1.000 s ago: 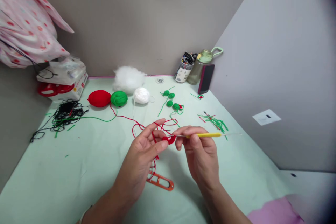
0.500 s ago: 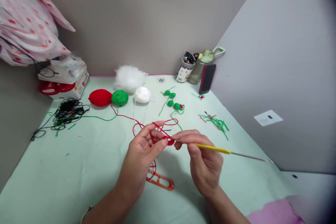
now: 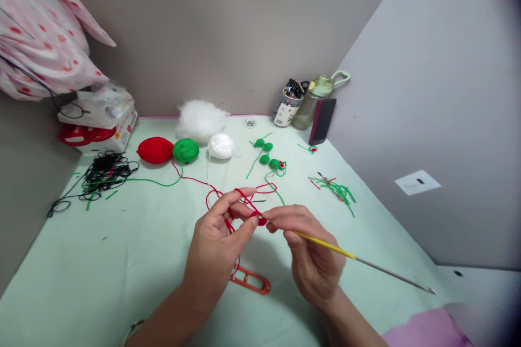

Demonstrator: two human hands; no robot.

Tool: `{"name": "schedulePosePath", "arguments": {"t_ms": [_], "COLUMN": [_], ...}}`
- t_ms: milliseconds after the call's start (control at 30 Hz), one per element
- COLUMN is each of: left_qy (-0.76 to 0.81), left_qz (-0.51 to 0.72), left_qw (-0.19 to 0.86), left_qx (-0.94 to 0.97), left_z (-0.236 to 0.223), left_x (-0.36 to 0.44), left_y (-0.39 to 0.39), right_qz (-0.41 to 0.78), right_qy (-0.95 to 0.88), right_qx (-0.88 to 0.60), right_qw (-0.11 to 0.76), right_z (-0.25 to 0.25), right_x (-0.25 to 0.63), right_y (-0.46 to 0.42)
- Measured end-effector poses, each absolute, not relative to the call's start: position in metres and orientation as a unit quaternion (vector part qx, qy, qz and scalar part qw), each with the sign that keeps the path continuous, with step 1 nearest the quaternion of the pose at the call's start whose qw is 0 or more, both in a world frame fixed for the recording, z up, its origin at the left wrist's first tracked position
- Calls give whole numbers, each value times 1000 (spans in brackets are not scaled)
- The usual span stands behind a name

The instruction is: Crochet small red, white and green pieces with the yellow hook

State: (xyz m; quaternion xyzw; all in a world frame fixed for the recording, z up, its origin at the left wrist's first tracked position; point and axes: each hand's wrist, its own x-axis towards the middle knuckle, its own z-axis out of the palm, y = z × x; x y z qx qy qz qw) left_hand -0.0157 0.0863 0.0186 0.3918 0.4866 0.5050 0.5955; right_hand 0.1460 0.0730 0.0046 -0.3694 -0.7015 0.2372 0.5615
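Note:
My left hand pinches a small red crochet piece between thumb and fingers. Red yarn runs over its raised index finger and hangs down below the palm. In my right hand is a crochet hook with a yellow grip and metal ends. One end of the hook meets the red piece, where fingertips hide it; the other points down to the right. Beneath the hands lies an orange tool with a long slot, partly covered by my left hand.
Along the back sit a red yarn ball, a green one, a white one and white stuffing. Small green crocheted pieces, green scraps, tangled black yarn, a phone and a bottle surround the hands.
My right hand has tilted the crochet hook, so its free end has swung lower and further right. The red yarn below my left hand hangs closer to the wrist. Both hands stay together.

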Motion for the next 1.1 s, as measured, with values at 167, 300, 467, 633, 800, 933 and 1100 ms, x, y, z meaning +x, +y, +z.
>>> {"name": "schedulePosePath", "arguments": {"t_ms": [167, 300, 467, 633, 800, 933, 1100], "left_qy": [502, 493, 516, 509, 437, 358, 379], "left_qz": [492, 498, 497, 503, 497, 446, 465], "left_qw": [590, 590, 555, 557, 669, 791, 767], "left_qx": [399, 402, 422, 422, 339, 217, 228], "left_z": [21, 20, 17, 18, 17, 18, 25], "left_x": [-16, -16, -13, -14, -13, -12, -22], "left_y": [87, 87, 87, 87, 84, 84, 91], "right_qz": [228, 255, 230, 231, 89, 69, 268], "right_qy": [-700, -686, -703, -706, -737, -756, -620], "right_qx": [-352, -360, -347, -354, -427, -399, -389], "right_qw": [578, 579, 577, 569, 517, 514, 626], "right_z": [3, 2, 3, 3, -11, -13, 4], "right_x": [144, 143, 141, 141, 145, 145, 142], "right_y": [73, 74, 74, 73, 66, 63, 72]}}
